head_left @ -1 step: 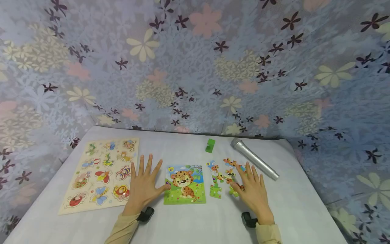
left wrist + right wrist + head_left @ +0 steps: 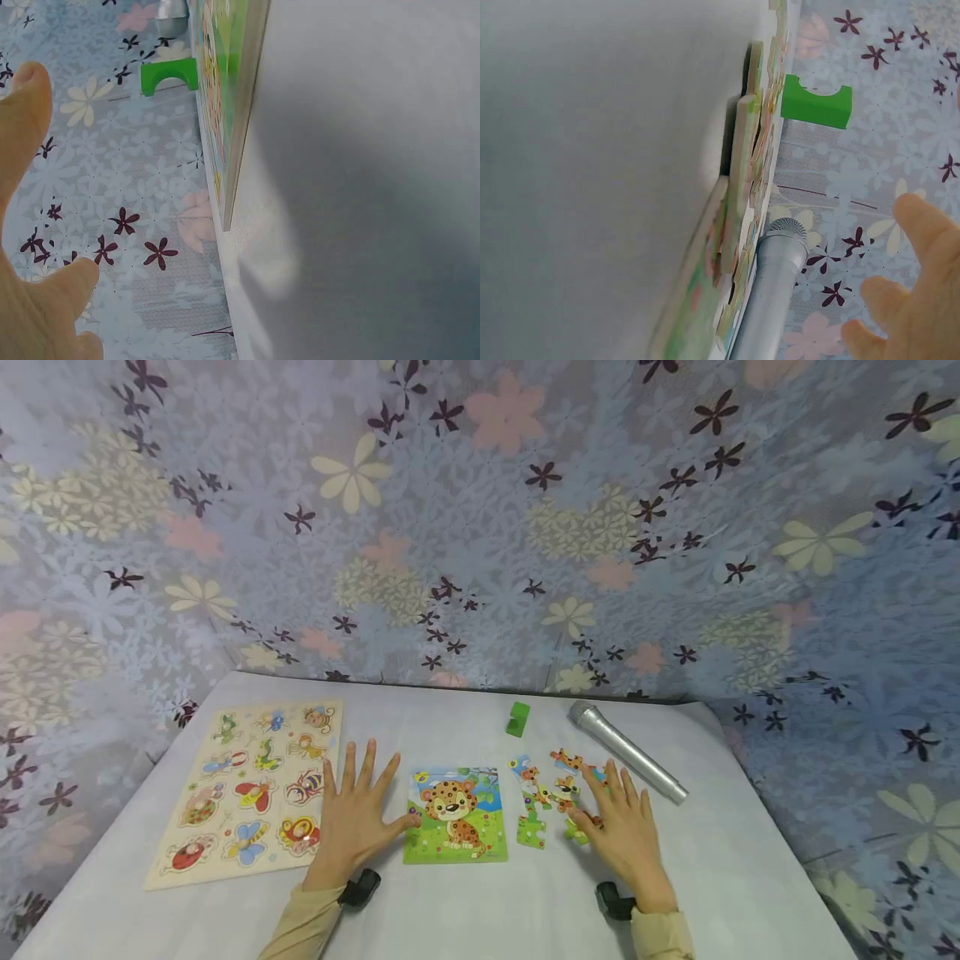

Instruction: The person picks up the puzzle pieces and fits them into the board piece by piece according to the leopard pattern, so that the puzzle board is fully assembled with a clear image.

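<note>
Fingers spread wide, my left hand (image 2: 356, 827) holds nothing, and its thumb overlaps the left edge of a square leopard picture puzzle (image 2: 457, 839). To the right, loose jigsaw pieces (image 2: 531, 832) with leopard and grass print lie scattered, several of them near my right hand (image 2: 624, 839). That hand has its fingers extended and covers part of the pieces. In the right wrist view some pieces (image 2: 742, 150) overlap in a stack. The left wrist view shows the puzzle's thick edge (image 2: 244, 135) and my left thumb apart from it.
A wooden board (image 2: 221, 870) with insect pictures lies at the left. A silver microphone (image 2: 633, 756) rests diagonally behind my right hand. A small green block with a curved notch (image 2: 517, 718) stands near the back of the white-covered table (image 2: 480, 918). Flowered fabric (image 2: 480, 552) hangs behind.
</note>
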`<state>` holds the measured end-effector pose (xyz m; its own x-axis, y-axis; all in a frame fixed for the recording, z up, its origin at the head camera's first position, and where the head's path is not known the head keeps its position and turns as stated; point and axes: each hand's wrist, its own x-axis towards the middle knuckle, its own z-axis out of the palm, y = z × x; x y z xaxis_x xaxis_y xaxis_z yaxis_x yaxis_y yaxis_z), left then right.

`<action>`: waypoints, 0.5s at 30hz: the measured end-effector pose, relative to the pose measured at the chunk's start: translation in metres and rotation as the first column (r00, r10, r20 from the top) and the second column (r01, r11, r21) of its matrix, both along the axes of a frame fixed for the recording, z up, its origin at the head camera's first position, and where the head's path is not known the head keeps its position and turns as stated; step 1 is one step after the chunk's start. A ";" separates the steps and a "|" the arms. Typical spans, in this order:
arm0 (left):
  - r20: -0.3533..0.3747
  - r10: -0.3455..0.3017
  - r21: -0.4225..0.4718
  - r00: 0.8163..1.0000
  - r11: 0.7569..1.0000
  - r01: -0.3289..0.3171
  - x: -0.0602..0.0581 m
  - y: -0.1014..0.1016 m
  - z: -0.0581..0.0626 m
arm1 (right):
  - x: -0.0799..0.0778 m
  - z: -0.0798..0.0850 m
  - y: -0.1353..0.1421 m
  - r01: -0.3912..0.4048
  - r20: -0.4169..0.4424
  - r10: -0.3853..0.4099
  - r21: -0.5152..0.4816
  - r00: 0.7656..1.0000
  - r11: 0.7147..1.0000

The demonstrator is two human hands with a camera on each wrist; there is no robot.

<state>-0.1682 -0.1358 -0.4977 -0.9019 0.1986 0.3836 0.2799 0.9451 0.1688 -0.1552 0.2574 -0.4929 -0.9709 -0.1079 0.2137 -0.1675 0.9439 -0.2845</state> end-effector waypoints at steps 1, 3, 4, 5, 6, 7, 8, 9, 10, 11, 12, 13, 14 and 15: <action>0.005 0.000 0.004 1.000 1.000 0.000 0.001 -0.001 -0.001 | 0.001 -0.001 0.000 0.001 0.001 -0.001 0.001 1.000 1.000; 0.022 -0.001 0.014 1.000 1.000 0.000 0.003 -0.002 -0.003 | 0.002 -0.003 0.000 0.003 0.013 -0.004 0.001 1.000 1.000; 0.035 -0.002 0.019 0.999 1.000 0.001 0.005 -0.003 -0.005 | 0.004 -0.005 0.000 0.007 0.023 -0.007 0.000 1.000 1.000; 0.048 -0.005 0.028 0.999 1.000 0.004 0.006 -0.004 -0.006 | 0.006 -0.007 0.000 0.009 0.032 -0.009 0.000 0.999 1.000; 0.060 -0.009 0.035 0.998 0.999 0.007 0.007 -0.005 -0.007 | 0.006 -0.008 0.000 0.011 0.038 -0.010 -0.003 0.999 1.000; 0.069 -0.013 0.040 0.998 0.999 0.010 0.007 -0.005 -0.008 | 0.007 -0.009 -0.001 0.010 0.040 -0.010 -0.005 0.999 1.000; 0.076 -0.017 0.043 0.997 0.999 0.013 0.007 -0.006 -0.008 | 0.006 -0.009 -0.001 0.009 0.040 -0.009 -0.011 0.999 1.000; 0.081 -0.022 0.045 0.996 0.999 0.019 0.005 -0.006 -0.008 | 0.005 -0.008 -0.001 0.007 0.036 -0.006 -0.015 0.999 1.000; 0.086 -0.031 0.048 0.996 0.998 0.027 0.004 -0.005 -0.007 | 0.004 -0.007 -0.001 0.003 0.030 -0.003 -0.018 1.000 1.000; 0.093 -0.036 0.044 0.995 0.999 0.032 0.002 -0.004 -0.007 | 0.002 -0.006 -0.002 -0.001 0.026 0.001 -0.019 1.000 1.000; 0.105 -0.045 0.046 0.993 0.998 0.041 0.000 -0.003 -0.006 | 0.000 -0.004 -0.002 -0.005 0.024 0.005 -0.024 1.000 1.000; 0.121 -0.051 0.043 0.991 0.998 0.046 -0.001 -0.002 -0.005 | -0.002 -0.002 -0.002 -0.008 0.026 0.009 -0.026 1.000 1.000; 0.148 -0.056 0.044 0.987 0.998 0.050 -0.002 -0.001 -0.004 | -0.005 0.000 -0.002 -0.011 0.032 0.012 -0.033 0.999 0.999; 0.183 -0.065 0.049 0.981 0.997 0.057 -0.002 0.000 -0.003 | -0.008 0.001 -0.002 -0.014 0.042 0.015 -0.042 0.999 0.999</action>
